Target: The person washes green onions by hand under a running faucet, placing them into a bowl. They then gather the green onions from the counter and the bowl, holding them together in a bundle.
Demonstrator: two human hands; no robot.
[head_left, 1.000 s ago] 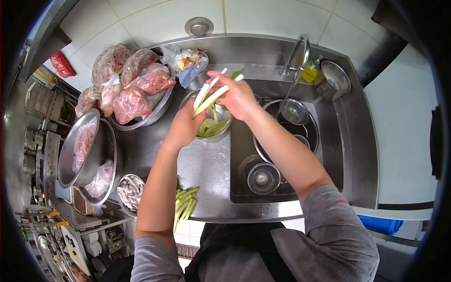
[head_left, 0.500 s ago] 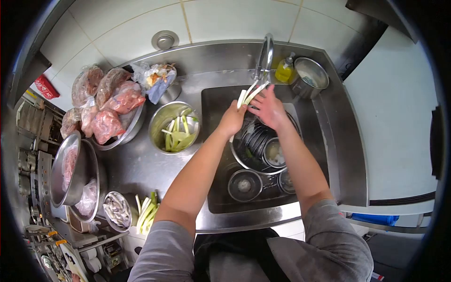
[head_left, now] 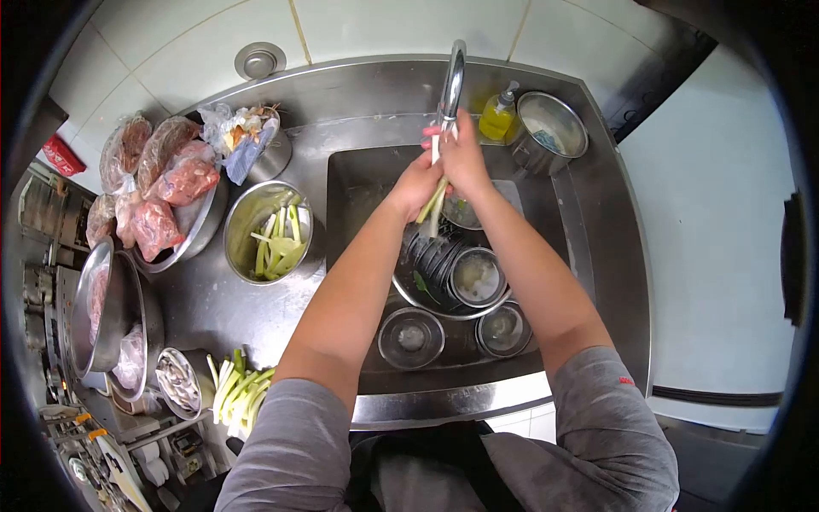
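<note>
Under the faucet (head_left: 454,77), both hands are closed around green onion stalks (head_left: 435,209) with white and pale green parts. My left hand (head_left: 415,188) grips them from the left. My right hand (head_left: 465,162) wraps them higher up, close below the spout. The stalks' lower ends point down over a large metal bowl (head_left: 465,317) of dark, ribbed items in the sink (head_left: 345,183). A smaller bowl (head_left: 478,277) sits inside it. Left of the sink, a steel pot (head_left: 235,247) holds cut green onion pieces (head_left: 280,243).
Bagged raw meat (head_left: 158,229) fills a bowl on the left counter. More green onions (head_left: 239,392) lie at the front-left, beside a container of greyish pieces (head_left: 177,384). A yellow soap bottle (head_left: 496,115) and a steel pot (head_left: 550,128) stand behind the sink. Two small bowls (head_left: 411,339) sit in the sink.
My right hand, earlier spread beside the stalks, has closed around them. The stalks now hang lower between both hands beneath the faucet. The whole view has shifted slightly.
</note>
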